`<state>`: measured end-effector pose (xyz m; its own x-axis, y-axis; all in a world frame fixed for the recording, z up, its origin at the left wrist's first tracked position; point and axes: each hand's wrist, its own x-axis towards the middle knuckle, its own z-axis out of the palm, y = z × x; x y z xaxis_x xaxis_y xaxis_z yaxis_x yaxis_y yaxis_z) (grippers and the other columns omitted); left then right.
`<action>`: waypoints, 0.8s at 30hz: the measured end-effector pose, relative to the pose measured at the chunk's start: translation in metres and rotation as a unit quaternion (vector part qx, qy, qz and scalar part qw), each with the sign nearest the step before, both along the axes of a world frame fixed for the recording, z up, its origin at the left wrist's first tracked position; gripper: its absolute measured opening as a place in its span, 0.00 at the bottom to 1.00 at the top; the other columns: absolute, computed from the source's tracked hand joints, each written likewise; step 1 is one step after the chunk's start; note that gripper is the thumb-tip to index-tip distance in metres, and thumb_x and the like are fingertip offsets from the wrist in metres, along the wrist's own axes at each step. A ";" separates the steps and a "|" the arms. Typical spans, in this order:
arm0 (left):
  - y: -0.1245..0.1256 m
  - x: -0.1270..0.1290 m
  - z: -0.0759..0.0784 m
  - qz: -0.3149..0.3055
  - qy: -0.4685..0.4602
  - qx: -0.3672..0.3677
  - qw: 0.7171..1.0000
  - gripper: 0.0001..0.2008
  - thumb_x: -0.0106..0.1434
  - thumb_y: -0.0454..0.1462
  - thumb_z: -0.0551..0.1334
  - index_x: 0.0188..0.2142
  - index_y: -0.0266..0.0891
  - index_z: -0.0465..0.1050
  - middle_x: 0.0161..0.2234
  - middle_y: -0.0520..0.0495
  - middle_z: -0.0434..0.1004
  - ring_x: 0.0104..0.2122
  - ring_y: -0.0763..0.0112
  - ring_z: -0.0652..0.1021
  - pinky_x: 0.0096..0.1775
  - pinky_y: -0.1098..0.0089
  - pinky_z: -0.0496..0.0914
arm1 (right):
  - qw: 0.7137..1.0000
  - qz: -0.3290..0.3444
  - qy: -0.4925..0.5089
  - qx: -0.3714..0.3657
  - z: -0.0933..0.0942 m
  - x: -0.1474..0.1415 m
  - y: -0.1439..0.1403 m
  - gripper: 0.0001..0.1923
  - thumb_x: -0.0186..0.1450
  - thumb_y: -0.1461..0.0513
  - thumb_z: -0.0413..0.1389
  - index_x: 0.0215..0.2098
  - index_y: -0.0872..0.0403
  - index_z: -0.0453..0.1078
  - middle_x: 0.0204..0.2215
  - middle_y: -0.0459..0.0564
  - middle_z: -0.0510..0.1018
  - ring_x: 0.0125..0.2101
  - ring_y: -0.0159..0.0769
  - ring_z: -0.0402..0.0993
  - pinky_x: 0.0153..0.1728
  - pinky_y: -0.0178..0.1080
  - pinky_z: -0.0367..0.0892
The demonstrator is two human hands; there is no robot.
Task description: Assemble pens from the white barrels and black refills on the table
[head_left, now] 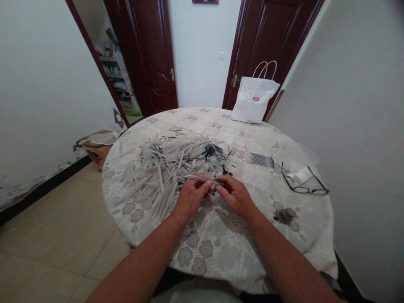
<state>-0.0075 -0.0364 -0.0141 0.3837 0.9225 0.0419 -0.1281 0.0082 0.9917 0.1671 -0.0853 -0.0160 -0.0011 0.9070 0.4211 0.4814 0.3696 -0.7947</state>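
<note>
Pen parts cover the far-left half of the round table (221, 252), and the work in hand, by my reading, is fitting one pen together out of them. The table wears a pale flowered cloth and fills most of the view; a white paper bag (254, 101) stands at its far edge against a dark door.

The heap of pale tubes and thin black refills (176, 164) lies loose and crossed, just beyond the hands. To the right of it, apart from the heap, a small row of pens (260, 159) lies side by side, and nearer the right rim sit a pair of black glasses (304, 185).

Both hands meet at the near edge of the heap. The left hand (191, 198) is closed in a pinch around one slim pen (203, 179), held nearly level above the cloth. The right hand (235, 197) is closed on the same pen at its right end, fingertips drawn together; whether it holds a separate small piece there is too fine to tell.

To do this well, I judge the pen should stay level and steady in the left pinch while the right fingers work straight along its axis, not at an angle. Keeping the hands low over the cloth means a dropped piece lands close.
</note>
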 end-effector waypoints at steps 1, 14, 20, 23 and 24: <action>0.000 0.000 0.002 -0.004 0.029 0.016 0.999 0.14 0.62 0.47 0.68 0.38 0.37 0.77 0.26 0.48 0.79 0.26 0.67 0.79 0.27 0.70 0.73 | 0.999 0.002 -0.028 0.018 0.004 0.002 0.000 0.10 0.70 0.57 0.55 0.45 0.50 0.75 0.37 0.50 0.80 0.35 0.37 0.75 0.39 0.38 0.68; -0.001 0.036 0.014 -0.075 0.418 0.367 0.828 0.11 0.65 0.34 0.61 0.47 0.40 0.76 0.44 0.42 0.80 0.43 0.60 0.79 0.46 0.64 0.70 | 0.951 -0.299 0.015 0.076 0.011 0.047 0.008 0.11 0.71 0.56 0.52 0.46 0.52 0.70 0.35 0.51 0.81 0.36 0.40 0.78 0.40 0.40 0.69; -0.005 0.071 0.002 -0.099 0.539 0.398 0.736 0.13 0.69 0.34 0.57 0.51 0.42 0.73 0.46 0.41 0.76 0.43 0.60 0.79 0.42 0.65 0.70 | 0.948 -0.305 0.023 0.086 0.009 0.051 0.011 0.11 0.71 0.56 0.52 0.45 0.52 0.70 0.36 0.52 0.81 0.38 0.41 0.79 0.41 0.40 0.70; 0.000 0.082 0.000 -0.086 0.563 0.407 0.714 0.12 0.70 0.33 0.54 0.49 0.40 0.73 0.45 0.40 0.76 0.41 0.60 0.79 0.39 0.65 0.70 | 0.943 -0.318 0.035 0.089 0.009 0.053 0.012 0.11 0.70 0.55 0.52 0.46 0.52 0.70 0.36 0.52 0.81 0.38 0.42 0.79 0.41 0.41 0.70; 0.002 0.085 -0.001 -0.082 0.568 0.409 0.709 0.12 0.70 0.32 0.53 0.49 0.39 0.73 0.45 0.40 0.75 0.40 0.60 0.79 0.39 0.65 0.70 | 0.942 -0.321 0.038 0.090 0.009 0.054 0.012 0.11 0.70 0.56 0.52 0.46 0.52 0.70 0.36 0.52 0.81 0.38 0.42 0.79 0.41 0.41 0.70</action>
